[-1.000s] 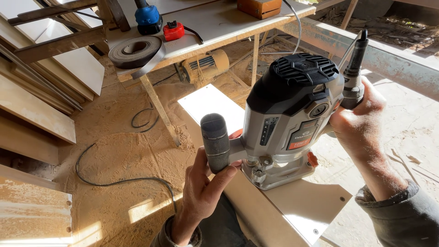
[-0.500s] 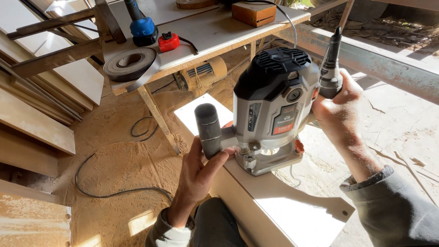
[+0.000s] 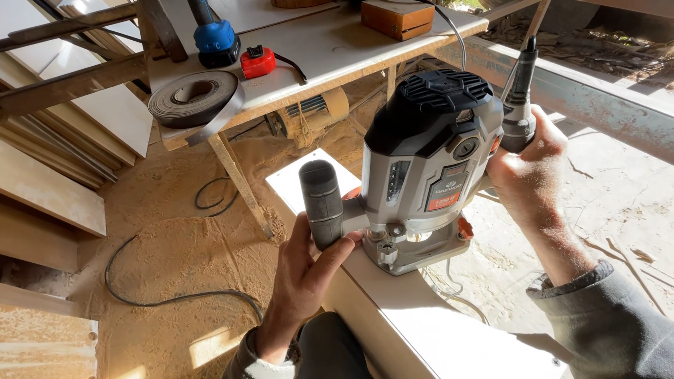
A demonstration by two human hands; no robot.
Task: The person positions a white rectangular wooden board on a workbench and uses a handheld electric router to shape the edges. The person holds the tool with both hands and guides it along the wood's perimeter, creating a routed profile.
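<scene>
Sawdust floor (image 3: pixel 161 260) fills the left and lower part of the view, lit by hard sun. Black cable (image 3: pixel 168 298) snakes across it. Pale boards (image 3: pixel 49 189) lean and stack along the left edge.

White work surface (image 3: pixel 330 49) stands at the top on slanted wooden legs. On it: a roll of grey edge banding (image 3: pixel 193 98) at the near left corner with a loose end hanging over the edge, a blue tool (image 3: pixel 214 35) behind it, a small red device (image 3: pixel 258 62) just beside that, and an orange-brown wooden block (image 3: pixel 397 17) toward the right. An electric motor (image 3: pixel 312 112) hangs beneath the surface.

White panel (image 3: pixel 428 330) runs from the middle of the view down to the lower right, its narrow top edge in sun.

Plunge router (image 3: pixel 425 161), grey body with black top cap, sits on the panel, base resting on the panel's top edge, tilted slightly to the left. An orange lever shows at the base on the right.

Left hand (image 3: pixel 309 277) comes up from below; fingers closed around the router's left black knob handle (image 3: pixel 321 203), thumb pressed against its side. Right hand (image 3: pixel 526 175) wraps the right handle (image 3: pixel 518 119), fingers closed on it, the power cord rising from the top of that handle. Grey sleeve (image 3: pixel 611 323) covers the right forearm.
</scene>
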